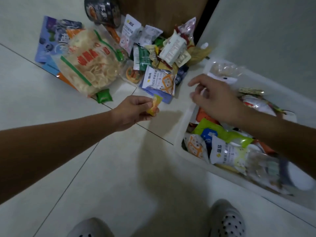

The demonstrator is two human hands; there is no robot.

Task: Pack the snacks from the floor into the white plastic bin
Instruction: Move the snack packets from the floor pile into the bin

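Note:
My left hand (132, 112) pinches a small yellow-orange candy packet (154, 106) above the floor tiles, just left of the white plastic bin (193, 161). My right hand (215, 100) hovers over the bin's far end with fingers loosely spread and nothing in it. The bin holds several snack bags, among them a lime-green one (222, 134) and a white pouch (227, 153). A pile of snacks lies on the floor ahead: a big clear bag of chips (90, 65), a blue-and-white pouch (160, 81), a small green packet (104, 97).
A dark instant-noodle bowl (102, 11) and a purple-blue bag (49, 41) sit at the back of the pile. A brown wooden door (162, 12) stands behind it. My two grey clogs (225, 219) are at the bottom edge.

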